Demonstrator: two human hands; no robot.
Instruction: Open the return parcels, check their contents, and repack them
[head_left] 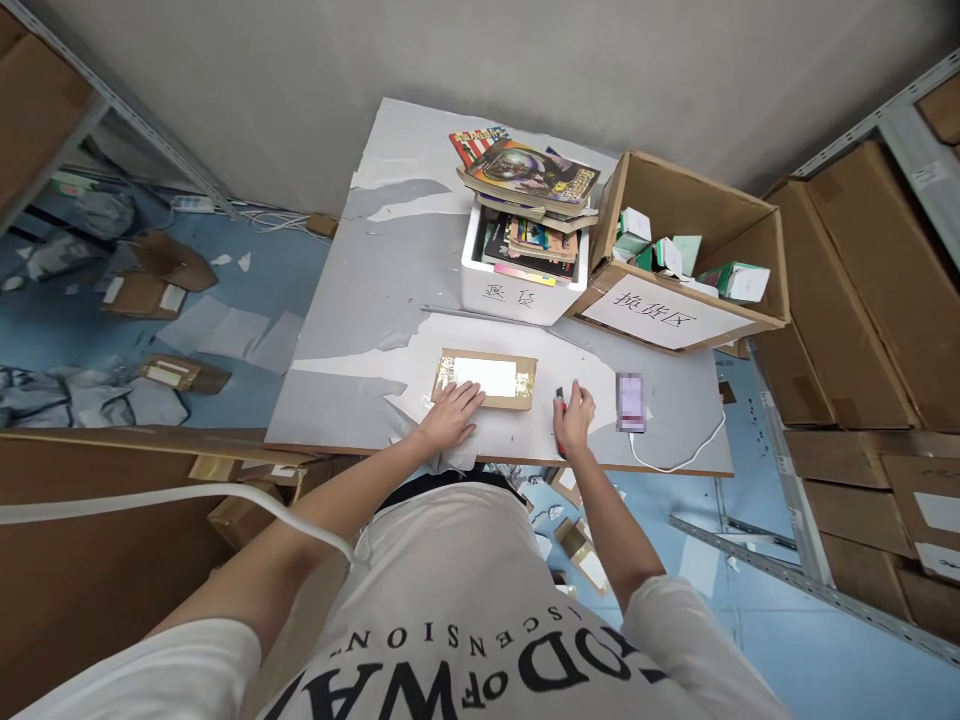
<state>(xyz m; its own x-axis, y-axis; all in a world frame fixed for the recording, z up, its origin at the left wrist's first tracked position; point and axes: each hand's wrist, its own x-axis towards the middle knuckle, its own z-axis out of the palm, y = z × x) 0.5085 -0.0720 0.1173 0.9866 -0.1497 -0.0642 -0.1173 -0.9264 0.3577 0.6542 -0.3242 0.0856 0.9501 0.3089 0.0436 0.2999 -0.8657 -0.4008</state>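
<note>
Beneath a grey wall (300,80), a table (405,250) with a torn, peeling white covering is being worked at. Near its front edge, a small cardboard parcel (491,380) is lying flat, with a white label being shown on its upper face and shiny tape at both ends. By the left hand (454,412) the parcel's near left part is being touched from above; the fingers are being kept loosely spread, and nothing is being gripped by them. Just right of the parcel, a red-and-black tool (561,420) is being met by the partly curled fingers of the right hand (576,415); whether it is being gripped or only touched cannot be told. Farther right, a phone (631,402) is lying face up, with a white cable (679,468) being joined to its near end. Behind the parcel, books and magazines (529,180) are being held in a white box (517,303), above whose rim they are being stacked. Beside it, green-and-white packs (742,282) are being contained in an open cardboard box (694,205).
</note>
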